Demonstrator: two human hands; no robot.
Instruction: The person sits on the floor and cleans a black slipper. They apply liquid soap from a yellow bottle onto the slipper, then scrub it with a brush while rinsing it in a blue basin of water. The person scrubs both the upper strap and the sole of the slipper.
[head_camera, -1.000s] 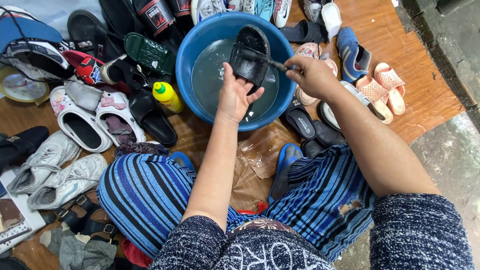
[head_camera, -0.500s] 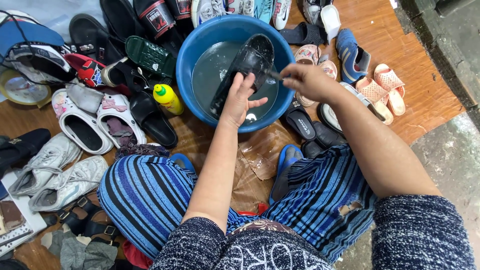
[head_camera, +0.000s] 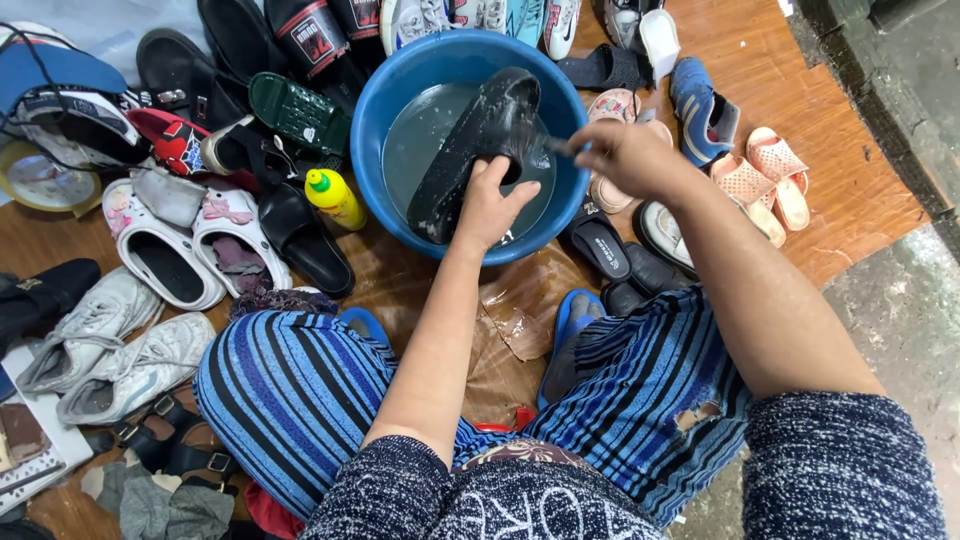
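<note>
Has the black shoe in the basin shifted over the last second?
Yes. The black shoe, gripped by the left hand, has turned against the blue basin rim: its toe end now slants down toward the near-left rim, where earlier it sat more upright.

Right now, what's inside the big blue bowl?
The blue basin holds murky soapy water and a black shoe held by the left hand. The basin's bottom is hidden by the water.

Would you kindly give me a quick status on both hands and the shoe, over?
Left hand gripping black shoe over blue basin. Right hand holds a brush against it. Yellow bottle beside basin, clear of both hands.
</note>
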